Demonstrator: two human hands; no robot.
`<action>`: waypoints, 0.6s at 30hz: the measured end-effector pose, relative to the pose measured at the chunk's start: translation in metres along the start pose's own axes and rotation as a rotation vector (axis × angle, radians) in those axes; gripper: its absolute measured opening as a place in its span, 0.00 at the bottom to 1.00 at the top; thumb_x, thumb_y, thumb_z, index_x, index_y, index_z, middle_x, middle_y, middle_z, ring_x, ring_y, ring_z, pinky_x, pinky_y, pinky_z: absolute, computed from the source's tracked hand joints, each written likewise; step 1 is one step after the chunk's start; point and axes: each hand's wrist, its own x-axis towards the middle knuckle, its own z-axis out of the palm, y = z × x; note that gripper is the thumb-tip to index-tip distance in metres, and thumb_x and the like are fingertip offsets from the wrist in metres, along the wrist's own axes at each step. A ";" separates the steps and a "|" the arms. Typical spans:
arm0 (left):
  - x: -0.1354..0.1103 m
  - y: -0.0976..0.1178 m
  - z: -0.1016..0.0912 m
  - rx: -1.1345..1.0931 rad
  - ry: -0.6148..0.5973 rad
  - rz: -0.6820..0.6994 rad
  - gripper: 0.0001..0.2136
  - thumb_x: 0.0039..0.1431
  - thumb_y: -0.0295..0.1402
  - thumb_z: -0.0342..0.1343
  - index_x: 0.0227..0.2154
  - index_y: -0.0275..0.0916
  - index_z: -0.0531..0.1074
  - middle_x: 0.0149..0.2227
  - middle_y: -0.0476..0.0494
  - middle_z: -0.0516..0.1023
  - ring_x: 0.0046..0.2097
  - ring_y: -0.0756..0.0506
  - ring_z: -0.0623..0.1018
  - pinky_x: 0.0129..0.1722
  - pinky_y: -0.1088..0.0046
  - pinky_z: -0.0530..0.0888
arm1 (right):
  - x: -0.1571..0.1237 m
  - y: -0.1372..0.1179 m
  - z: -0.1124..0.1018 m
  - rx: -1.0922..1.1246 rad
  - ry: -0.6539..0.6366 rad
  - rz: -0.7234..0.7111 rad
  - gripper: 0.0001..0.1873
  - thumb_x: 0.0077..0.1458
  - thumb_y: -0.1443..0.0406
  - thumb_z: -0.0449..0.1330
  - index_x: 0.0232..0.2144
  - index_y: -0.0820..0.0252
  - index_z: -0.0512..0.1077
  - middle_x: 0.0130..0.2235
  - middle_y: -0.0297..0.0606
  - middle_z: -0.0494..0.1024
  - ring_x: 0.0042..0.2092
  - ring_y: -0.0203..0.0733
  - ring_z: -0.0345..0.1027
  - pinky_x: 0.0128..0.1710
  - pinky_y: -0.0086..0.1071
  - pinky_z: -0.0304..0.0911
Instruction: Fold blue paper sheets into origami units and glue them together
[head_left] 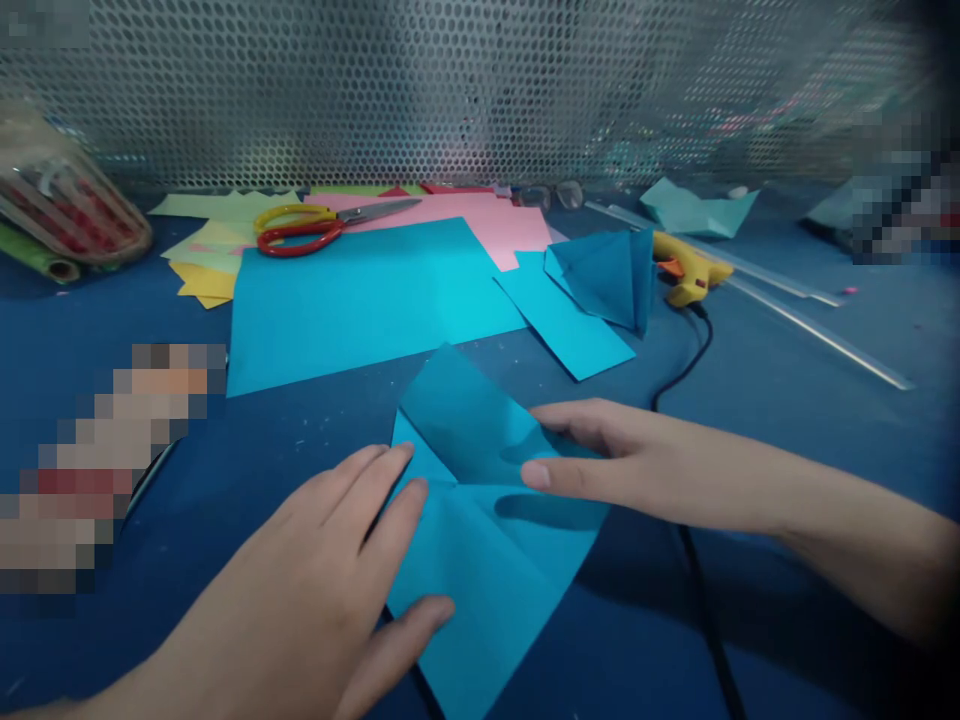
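A creased sheet of blue paper (pixel 480 570) lies turned like a diamond on the blue table, with fold lines meeting near its middle. My left hand (pixel 322 560) rests at its left edge, fingers spread and the thumb over the lower part. On the other side, my right hand (pixel 607 450) is at the right edge; its thumb is above the paper and its fingers reach behind the edge, their tips partly hidden. Beyond the hands are a flat blue sheet (pixel 360 300), a blue strip (pixel 577 335) and a folded blue paper piece (pixel 607 275).
Red-and-yellow scissors (pixel 300 230) lie on pink paper (pixel 517 225). At the right are a yellow glue gun (pixel 694 275), whose black cable (pixel 701 580) runs past my right arm, and clear sticks (pixel 817 330). A plastic container (pixel 71 190) stands far left before a perforated metal panel (pixel 420 90).
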 end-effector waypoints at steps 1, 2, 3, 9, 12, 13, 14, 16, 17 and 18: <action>0.003 -0.001 -0.002 0.010 0.000 0.030 0.24 0.76 0.39 0.35 0.52 0.36 0.76 0.56 0.38 0.79 0.54 0.37 0.79 0.46 0.59 0.79 | -0.001 0.000 -0.003 0.000 -0.059 -0.003 0.20 0.58 0.46 0.62 0.34 0.55 0.79 0.32 0.38 0.80 0.31 0.43 0.76 0.24 0.31 0.71; 0.006 -0.003 -0.004 0.020 -0.004 0.072 0.24 0.76 0.36 0.35 0.50 0.36 0.78 0.55 0.37 0.80 0.53 0.37 0.80 0.45 0.60 0.79 | -0.002 0.000 -0.006 0.010 -0.097 -0.011 0.21 0.58 0.45 0.61 0.32 0.56 0.79 0.31 0.38 0.80 0.30 0.43 0.76 0.25 0.31 0.72; 0.010 -0.004 -0.005 0.034 -0.004 0.106 0.24 0.76 0.33 0.35 0.48 0.35 0.79 0.54 0.37 0.81 0.52 0.37 0.81 0.44 0.60 0.80 | -0.002 0.000 -0.008 0.029 -0.104 -0.020 0.22 0.58 0.45 0.61 0.32 0.56 0.79 0.30 0.38 0.80 0.30 0.43 0.76 0.26 0.31 0.72; 0.022 -0.017 -0.003 -0.035 -0.079 0.142 0.21 0.72 0.25 0.39 0.43 0.38 0.80 0.56 0.37 0.79 0.54 0.37 0.79 0.46 0.59 0.80 | 0.013 0.001 0.008 0.207 0.151 -0.123 0.28 0.59 0.53 0.64 0.59 0.57 0.71 0.45 0.42 0.80 0.42 0.45 0.76 0.37 0.36 0.75; 0.023 -0.024 -0.002 -0.044 -0.116 0.180 0.19 0.67 0.23 0.43 0.50 0.37 0.77 0.58 0.36 0.78 0.54 0.35 0.78 0.45 0.57 0.80 | 0.021 0.005 0.018 0.212 0.201 -0.150 0.27 0.57 0.56 0.63 0.57 0.61 0.73 0.40 0.40 0.78 0.35 0.42 0.71 0.31 0.35 0.71; 0.023 -0.027 -0.002 -0.032 -0.127 0.212 0.20 0.66 0.22 0.44 0.55 0.37 0.75 0.58 0.36 0.77 0.54 0.34 0.78 0.44 0.57 0.80 | 0.022 0.007 0.020 0.192 0.245 -0.144 0.28 0.57 0.56 0.63 0.57 0.62 0.73 0.37 0.39 0.76 0.32 0.40 0.68 0.28 0.33 0.68; 0.022 -0.028 -0.002 -0.015 -0.137 0.246 0.22 0.65 0.21 0.44 0.58 0.37 0.72 0.59 0.35 0.77 0.54 0.34 0.78 0.44 0.56 0.80 | 0.022 0.008 0.022 0.170 0.294 -0.137 0.28 0.57 0.56 0.63 0.57 0.63 0.73 0.35 0.37 0.74 0.30 0.38 0.65 0.25 0.32 0.64; 0.022 -0.031 -0.002 0.021 -0.141 0.298 0.25 0.64 0.20 0.45 0.61 0.38 0.70 0.60 0.35 0.76 0.54 0.32 0.78 0.43 0.55 0.81 | 0.022 0.009 0.024 0.116 0.359 -0.140 0.28 0.57 0.57 0.61 0.57 0.64 0.73 0.32 0.35 0.71 0.27 0.36 0.62 0.22 0.30 0.60; 0.022 -0.031 -0.002 0.035 -0.141 0.314 0.25 0.64 0.19 0.45 0.61 0.38 0.70 0.60 0.35 0.76 0.54 0.32 0.78 0.42 0.55 0.81 | 0.021 0.009 0.025 0.082 0.375 -0.163 0.26 0.58 0.58 0.61 0.56 0.65 0.74 0.31 0.34 0.70 0.27 0.36 0.61 0.21 0.29 0.59; 0.022 -0.031 -0.003 0.049 -0.133 0.324 0.25 0.63 0.18 0.44 0.60 0.37 0.72 0.59 0.34 0.76 0.53 0.32 0.79 0.41 0.55 0.82 | 0.019 0.008 0.025 0.036 0.383 -0.200 0.24 0.59 0.60 0.60 0.55 0.64 0.76 0.29 0.34 0.70 0.27 0.36 0.62 0.20 0.29 0.58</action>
